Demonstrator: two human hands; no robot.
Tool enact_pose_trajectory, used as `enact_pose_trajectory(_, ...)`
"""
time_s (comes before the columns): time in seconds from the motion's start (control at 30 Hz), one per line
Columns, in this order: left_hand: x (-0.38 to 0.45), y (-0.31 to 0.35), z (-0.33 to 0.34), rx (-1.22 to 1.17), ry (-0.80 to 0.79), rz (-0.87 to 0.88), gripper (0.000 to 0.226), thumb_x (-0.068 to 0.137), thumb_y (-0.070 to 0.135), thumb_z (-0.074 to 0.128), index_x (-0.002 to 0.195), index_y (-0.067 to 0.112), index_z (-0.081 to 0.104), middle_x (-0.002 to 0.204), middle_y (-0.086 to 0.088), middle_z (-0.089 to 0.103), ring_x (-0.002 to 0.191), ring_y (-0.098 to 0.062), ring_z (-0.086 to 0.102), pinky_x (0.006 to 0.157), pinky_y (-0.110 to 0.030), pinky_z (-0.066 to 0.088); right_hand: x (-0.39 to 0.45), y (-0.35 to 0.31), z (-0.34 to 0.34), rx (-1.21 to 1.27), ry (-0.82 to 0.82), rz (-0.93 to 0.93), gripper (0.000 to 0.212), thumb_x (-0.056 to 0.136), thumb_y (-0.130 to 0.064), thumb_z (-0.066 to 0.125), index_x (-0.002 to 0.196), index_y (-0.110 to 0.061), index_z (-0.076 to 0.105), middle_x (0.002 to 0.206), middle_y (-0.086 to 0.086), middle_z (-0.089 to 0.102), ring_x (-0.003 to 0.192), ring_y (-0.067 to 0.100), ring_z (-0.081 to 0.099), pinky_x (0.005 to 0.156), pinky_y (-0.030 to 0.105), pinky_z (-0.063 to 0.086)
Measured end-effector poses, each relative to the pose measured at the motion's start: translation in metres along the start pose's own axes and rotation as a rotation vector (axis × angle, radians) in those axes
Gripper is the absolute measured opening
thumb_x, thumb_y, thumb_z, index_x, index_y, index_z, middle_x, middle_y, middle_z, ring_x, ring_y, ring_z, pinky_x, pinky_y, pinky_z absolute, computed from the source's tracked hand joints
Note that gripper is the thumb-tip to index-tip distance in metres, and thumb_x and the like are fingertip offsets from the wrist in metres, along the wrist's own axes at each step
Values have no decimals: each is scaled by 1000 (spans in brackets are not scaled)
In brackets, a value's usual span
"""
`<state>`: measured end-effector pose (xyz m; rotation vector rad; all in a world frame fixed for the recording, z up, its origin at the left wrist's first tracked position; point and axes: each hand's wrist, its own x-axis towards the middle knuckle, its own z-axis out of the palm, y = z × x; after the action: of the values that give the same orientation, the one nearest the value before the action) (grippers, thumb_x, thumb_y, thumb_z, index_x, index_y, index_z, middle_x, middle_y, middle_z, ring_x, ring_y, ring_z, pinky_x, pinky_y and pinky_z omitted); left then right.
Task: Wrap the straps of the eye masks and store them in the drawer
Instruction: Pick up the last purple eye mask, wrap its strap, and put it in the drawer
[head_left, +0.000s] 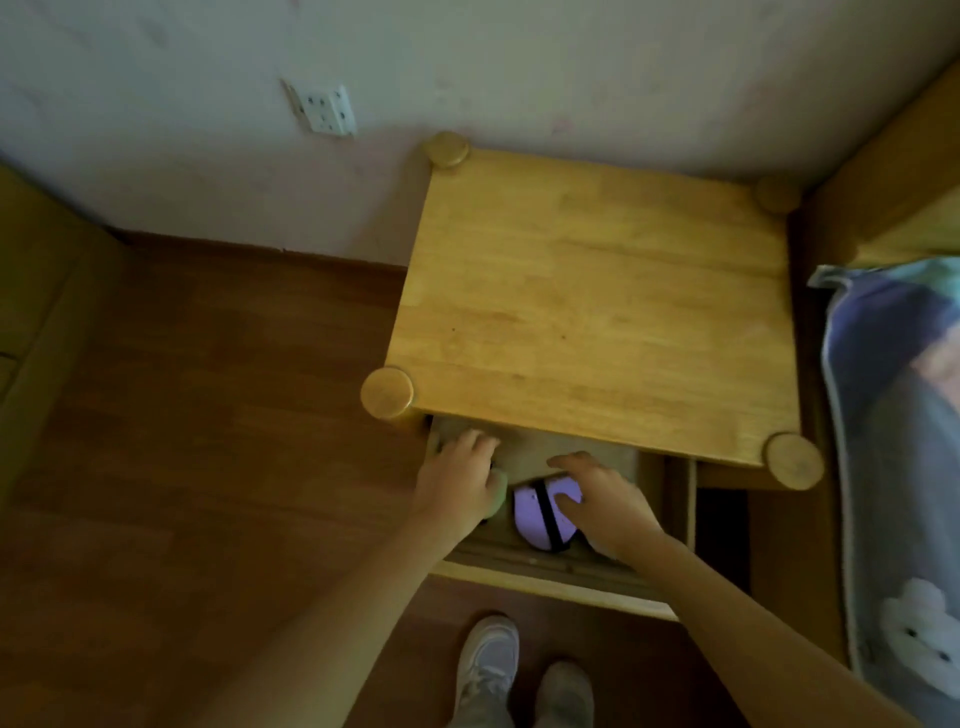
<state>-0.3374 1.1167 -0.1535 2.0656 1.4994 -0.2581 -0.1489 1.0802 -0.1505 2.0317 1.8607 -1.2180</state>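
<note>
The wooden drawer (550, 577) of a nightstand is pulled out toward me. A purple eye mask (530, 514) lies inside it with its black strap (544, 512) wrapped across the middle. My right hand (605, 512) covers the mask's right part, thumb pressed on the purple fabric. My left hand (462, 480) reaches into the drawer's left side, palm down with fingers spread. A pale green piece (500, 491), possibly another mask, peeks out beside its thumb. The rest of it is hidden.
The nightstand top (597, 312) overhangs the back of the drawer. A bed with a printed cover (893, 441) stands at the right. The wall with a socket (324, 110) is behind, and the brown wooden floor (208, 415) at the left. My shoes (488, 670) are below the drawer.
</note>
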Motion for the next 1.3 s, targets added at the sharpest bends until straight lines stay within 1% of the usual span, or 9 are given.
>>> enact_pose_trajectory(0.27,-91,99,-160,52,151,184,42,97,39,45,137,29,42,131,12,53,112,-10,54,74,-24,50,-147,-57,-148,68,266,-151,40,92,-28,53,131,-37,46,125,-17,56,114,5,53,87,25,47)
enact_pose_trajectory(0.5,-181,215,-331,165,459,463,36,92,42,47,127,32,50,129,13,56,119,-12,50,92,-31,43,-326,-96,-284,19,575,-137,40,89,-41,56,128,-40,46,119,-22,58,112,2,55,92,22,44)
enact_pose_trajectory(0.63,-226,275,-420,234,568,606,36,91,45,45,124,32,53,128,12,57,119,-12,50,92,-31,45,-420,-120,-350,45,767,-88,36,90,-44,54,125,-38,51,118,-16,62,107,6,59,89,26,48)
enact_pose_trajectory(0.77,-274,325,-494,307,636,773,34,92,43,44,122,32,53,126,10,58,117,-15,52,91,-32,45,-509,-146,-392,29,973,-31,35,91,-47,51,125,-39,52,113,-18,62,102,-1,58,82,23,48)
enact_pose_trajectory(0.83,-302,347,-522,329,661,865,34,92,45,44,122,32,54,126,10,58,116,-15,52,91,-31,43,-550,-161,-403,26,1074,30,35,92,-45,50,125,-35,53,112,-15,63,97,-2,57,77,19,45)
enact_pose_trajectory(0.97,-351,381,-549,335,706,1077,38,92,53,41,122,33,54,121,13,60,109,-12,55,88,-31,46,-620,-190,-395,44,1272,166,36,92,-47,49,124,-33,56,109,-13,67,96,2,61,83,28,52)
enact_pose_trajectory(1.1,-400,405,-547,343,699,1300,41,91,57,41,121,34,55,113,16,63,102,-9,59,82,-30,49,-680,-215,-359,66,1384,344,36,91,-49,49,122,-33,57,103,-14,66,88,1,59,82,28,52)
enact_pose_trajectory(1.23,-461,424,-530,301,658,1519,40,89,58,44,120,34,55,108,16,65,99,-9,61,78,-29,48,-748,-239,-304,55,1447,527,37,91,-46,50,123,-29,57,107,-8,68,94,8,63,85,35,53)
enact_pose_trajectory(1.3,-496,432,-517,278,640,1606,39,89,57,46,119,34,56,106,16,66,98,-9,62,76,-27,46,-785,-252,-273,25,1482,626,36,92,-45,51,123,-30,57,104,-10,68,91,5,61,76,27,52)
